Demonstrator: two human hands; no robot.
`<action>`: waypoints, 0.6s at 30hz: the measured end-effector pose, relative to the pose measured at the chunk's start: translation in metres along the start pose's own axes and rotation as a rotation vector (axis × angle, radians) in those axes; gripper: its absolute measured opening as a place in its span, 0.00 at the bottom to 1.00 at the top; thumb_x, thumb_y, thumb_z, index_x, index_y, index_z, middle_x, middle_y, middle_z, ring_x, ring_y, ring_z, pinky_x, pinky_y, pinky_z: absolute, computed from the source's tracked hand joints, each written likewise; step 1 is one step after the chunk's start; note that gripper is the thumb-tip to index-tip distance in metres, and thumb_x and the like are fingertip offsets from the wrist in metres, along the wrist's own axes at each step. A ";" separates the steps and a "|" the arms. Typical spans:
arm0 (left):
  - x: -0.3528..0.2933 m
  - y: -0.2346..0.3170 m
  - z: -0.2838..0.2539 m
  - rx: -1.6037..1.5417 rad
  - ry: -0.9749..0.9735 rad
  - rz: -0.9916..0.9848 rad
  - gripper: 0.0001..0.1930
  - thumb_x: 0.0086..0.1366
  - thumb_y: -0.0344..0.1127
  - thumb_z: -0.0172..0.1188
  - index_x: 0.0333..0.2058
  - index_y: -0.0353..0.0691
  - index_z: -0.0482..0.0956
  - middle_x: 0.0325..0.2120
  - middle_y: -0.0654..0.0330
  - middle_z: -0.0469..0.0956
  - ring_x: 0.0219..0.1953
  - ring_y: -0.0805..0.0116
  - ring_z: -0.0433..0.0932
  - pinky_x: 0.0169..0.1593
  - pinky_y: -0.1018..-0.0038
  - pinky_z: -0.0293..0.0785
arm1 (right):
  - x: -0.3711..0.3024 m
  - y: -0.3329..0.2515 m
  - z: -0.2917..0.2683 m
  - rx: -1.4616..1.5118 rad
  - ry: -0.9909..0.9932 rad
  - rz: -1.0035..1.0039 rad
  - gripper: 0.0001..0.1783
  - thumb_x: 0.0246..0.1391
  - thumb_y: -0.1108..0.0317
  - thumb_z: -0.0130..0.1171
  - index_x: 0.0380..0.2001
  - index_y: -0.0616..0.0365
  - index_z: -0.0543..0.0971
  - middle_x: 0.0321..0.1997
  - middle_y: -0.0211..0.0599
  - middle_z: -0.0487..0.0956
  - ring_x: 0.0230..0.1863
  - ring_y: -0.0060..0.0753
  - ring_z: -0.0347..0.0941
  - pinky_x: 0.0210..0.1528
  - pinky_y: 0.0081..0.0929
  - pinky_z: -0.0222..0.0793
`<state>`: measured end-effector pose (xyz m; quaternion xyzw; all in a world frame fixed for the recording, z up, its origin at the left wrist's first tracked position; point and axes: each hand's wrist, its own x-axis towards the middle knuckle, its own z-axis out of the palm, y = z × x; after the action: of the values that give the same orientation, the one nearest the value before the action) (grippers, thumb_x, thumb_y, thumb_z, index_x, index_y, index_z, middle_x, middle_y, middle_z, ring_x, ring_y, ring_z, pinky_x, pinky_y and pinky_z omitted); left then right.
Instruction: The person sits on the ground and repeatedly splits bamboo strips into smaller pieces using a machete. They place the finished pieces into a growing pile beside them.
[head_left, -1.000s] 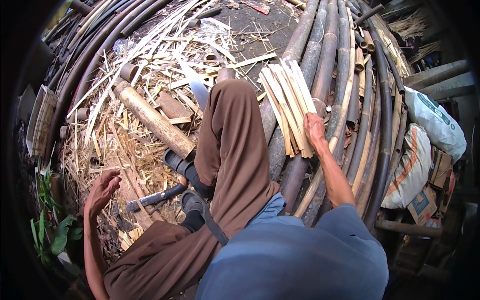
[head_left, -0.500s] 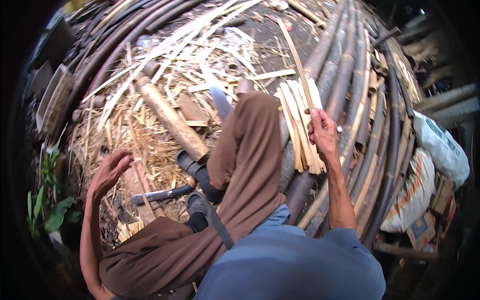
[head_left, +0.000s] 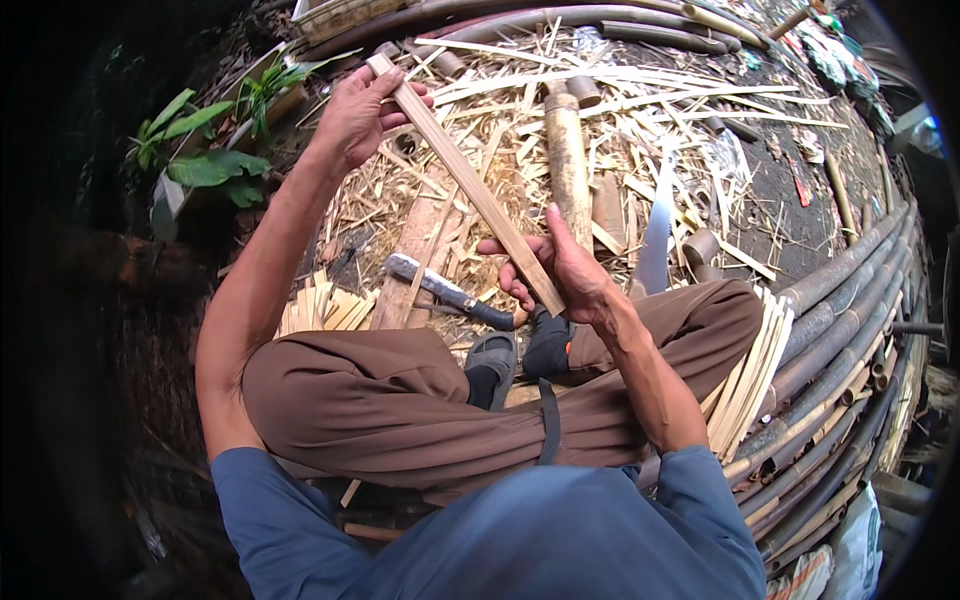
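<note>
A flat bamboo strip (head_left: 470,185) slants between my hands, from the upper left down to the right. My left hand (head_left: 358,115) pinches its upper end between thumb and fingers. The lower end lies across my right hand (head_left: 570,265), whose fingers curl beneath it while the thumb points up. Under the strip, a heavy knife (head_left: 445,288) with a dark handle rests near my feet. Beyond my right hand stands a saw blade (head_left: 656,225), its lower end hidden by my trouser leg. A thick bamboo piece (head_left: 567,155) lies ahead, among shavings.
Split strips (head_left: 755,370) are bundled beside my right knee, and more strips (head_left: 325,305) sit by my left knee. Long bamboo poles (head_left: 850,320) line the right side. Green plants (head_left: 205,165) grow at the left. A wooden board (head_left: 415,235) lies amid the shavings.
My view has swung left. The strip, earlier upright in my right hand alone by the bundle, now spans both hands in front of me; my left hand, empty before, has taken its far end.
</note>
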<state>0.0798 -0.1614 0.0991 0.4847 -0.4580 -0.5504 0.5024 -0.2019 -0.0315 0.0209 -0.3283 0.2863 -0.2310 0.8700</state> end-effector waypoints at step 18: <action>-0.022 0.020 -0.018 0.299 0.238 0.509 0.17 0.77 0.36 0.44 0.59 0.39 0.68 0.30 0.62 0.77 0.31 0.76 0.74 0.40 0.74 0.76 | 0.112 0.146 -0.092 -1.228 0.377 -0.281 0.27 0.69 0.47 0.42 0.50 0.60 0.76 0.38 0.59 0.80 0.44 0.60 0.78 0.46 0.45 0.73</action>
<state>0.1009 -0.1411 0.1188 0.4840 -0.5784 -0.2733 0.5970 -0.1489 -0.0397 -0.1777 -0.7534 0.4679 -0.1903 0.4210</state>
